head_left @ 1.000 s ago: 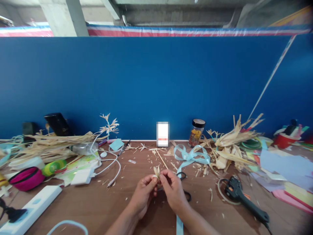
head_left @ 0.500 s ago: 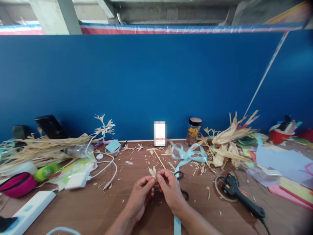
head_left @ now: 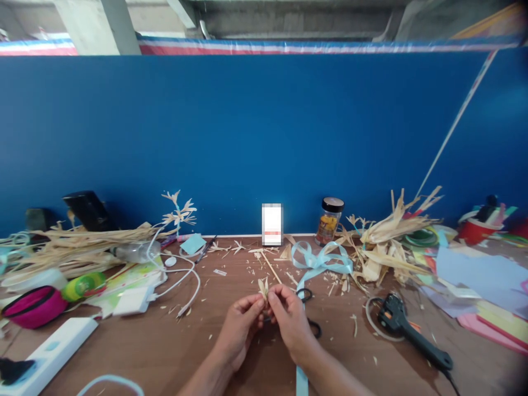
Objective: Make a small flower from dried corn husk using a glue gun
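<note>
Two bare hands meet over a brown table (head_left: 173,357), pinching a small husk piece (head_left: 262,287) upright between thumbs and fingertips. The left hand (head_left: 244,322) grips it narrowly; the right hand (head_left: 290,316) pinches it from the other side. Pale, pointed strips fan out above the fingers, so the top seems already split into petals; the lower end is hidden, and whether it is fastened cannot be told. The piece looks partly shaped, with work on it left to do. Farther back, a blue stem (head_left: 178,220) bearing splayed husk flowers appears finished, while loose husk stars (head_left: 237,247) lie flat on the table, attached to nothing visible. Black-handled scissors (head_left: 316,329) lie beside the right hand, partly covered; a glue gun (head_left: 416,335) rests farther right, untouched.
</note>
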`<state>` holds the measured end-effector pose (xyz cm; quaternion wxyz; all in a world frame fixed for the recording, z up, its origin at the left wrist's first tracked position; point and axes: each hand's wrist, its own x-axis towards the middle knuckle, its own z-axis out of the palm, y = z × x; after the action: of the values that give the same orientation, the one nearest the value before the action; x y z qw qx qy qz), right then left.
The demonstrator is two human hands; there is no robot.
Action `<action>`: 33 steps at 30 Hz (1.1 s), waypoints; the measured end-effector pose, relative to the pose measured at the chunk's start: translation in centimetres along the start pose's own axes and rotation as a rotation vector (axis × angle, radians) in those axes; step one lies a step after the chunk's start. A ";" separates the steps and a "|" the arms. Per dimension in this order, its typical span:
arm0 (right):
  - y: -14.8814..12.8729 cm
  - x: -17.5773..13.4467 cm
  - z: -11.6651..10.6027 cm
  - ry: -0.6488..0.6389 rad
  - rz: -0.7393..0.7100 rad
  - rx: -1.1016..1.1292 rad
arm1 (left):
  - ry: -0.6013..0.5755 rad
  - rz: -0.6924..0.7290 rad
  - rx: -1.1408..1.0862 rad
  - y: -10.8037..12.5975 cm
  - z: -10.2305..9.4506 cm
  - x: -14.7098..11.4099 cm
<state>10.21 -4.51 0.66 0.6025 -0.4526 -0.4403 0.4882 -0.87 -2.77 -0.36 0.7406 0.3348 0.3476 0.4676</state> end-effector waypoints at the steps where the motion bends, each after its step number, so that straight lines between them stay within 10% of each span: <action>1: 0.0 0.0 0.0 0.006 0.013 0.016 | -0.013 0.002 -0.001 0.0 0.0 0.0; 33: -0.8 1.6 -1.8 0.151 0.089 0.266 | 0.115 0.046 0.156 0.0 -0.1 0.1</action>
<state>12.29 -3.22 1.23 0.6661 -0.4234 -0.3049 0.5330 -0.93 -2.63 -0.49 0.6801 0.3722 0.4170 0.4744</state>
